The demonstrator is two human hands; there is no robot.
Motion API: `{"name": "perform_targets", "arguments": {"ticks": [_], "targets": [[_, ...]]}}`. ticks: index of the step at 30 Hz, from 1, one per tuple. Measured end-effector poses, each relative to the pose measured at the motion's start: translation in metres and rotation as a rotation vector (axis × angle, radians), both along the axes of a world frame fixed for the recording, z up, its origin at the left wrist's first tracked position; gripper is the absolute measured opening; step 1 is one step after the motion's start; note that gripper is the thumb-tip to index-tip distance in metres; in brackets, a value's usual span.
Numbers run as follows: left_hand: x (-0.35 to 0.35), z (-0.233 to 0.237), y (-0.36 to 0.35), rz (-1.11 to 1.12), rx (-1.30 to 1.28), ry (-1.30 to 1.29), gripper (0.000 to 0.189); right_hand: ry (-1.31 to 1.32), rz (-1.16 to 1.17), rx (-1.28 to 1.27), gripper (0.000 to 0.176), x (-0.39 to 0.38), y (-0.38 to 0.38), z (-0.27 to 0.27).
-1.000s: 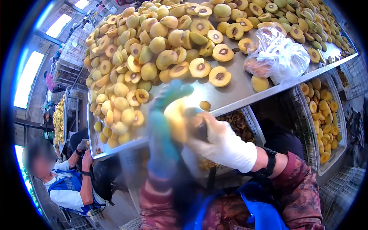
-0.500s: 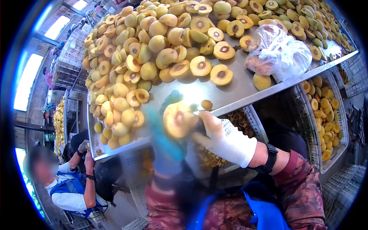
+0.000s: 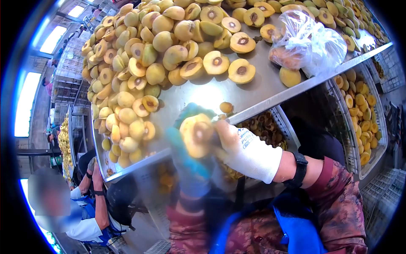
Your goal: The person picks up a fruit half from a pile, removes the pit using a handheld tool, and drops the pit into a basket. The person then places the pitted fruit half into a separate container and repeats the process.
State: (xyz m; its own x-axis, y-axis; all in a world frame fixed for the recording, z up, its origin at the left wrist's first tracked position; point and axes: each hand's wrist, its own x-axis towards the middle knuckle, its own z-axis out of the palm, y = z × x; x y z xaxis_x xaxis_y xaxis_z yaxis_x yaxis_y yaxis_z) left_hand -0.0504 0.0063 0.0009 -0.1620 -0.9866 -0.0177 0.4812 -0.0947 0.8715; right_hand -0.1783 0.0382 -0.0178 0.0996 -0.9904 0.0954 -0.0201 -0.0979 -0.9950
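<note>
My left hand (image 3: 192, 163), in a teal-blue glove and blurred, holds a yellow peach half (image 3: 195, 133) with its cut face and brown pit turned up. My right hand (image 3: 245, 148), in a white printed glove, is closed at the right edge of that half. A small thing shows at its fingertips, but I cannot make out what it is. Both hands are just off the front edge of a metal table (image 3: 258, 95). Many peach halves (image 3: 163, 42) are heaped on it. A small brownish piece (image 3: 226, 107) lies near the right fingertips.
A knotted clear plastic bag (image 3: 308, 46) lies on the table at the right, beside a single peach half (image 3: 290, 77). Below stand a crate of yellow halves (image 3: 359, 118) and a crate with dark pits (image 3: 264, 131). A co-worker (image 3: 80, 207) sits at the left.
The view has shifted slightly, so the heap and table sit a little further left and up. The peach half stays in my left hand, tilted somewhat differently, with my right hand against it.
</note>
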Motion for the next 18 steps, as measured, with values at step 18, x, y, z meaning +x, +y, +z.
{"name": "perform_targets", "arguments": {"ticks": [18], "targets": [[0.007, -0.018, 0.005, 0.233, -0.408, -0.512, 0.055, -0.117, 0.154, 0.259, 0.052, -0.006, 0.002, 0.013]]}}
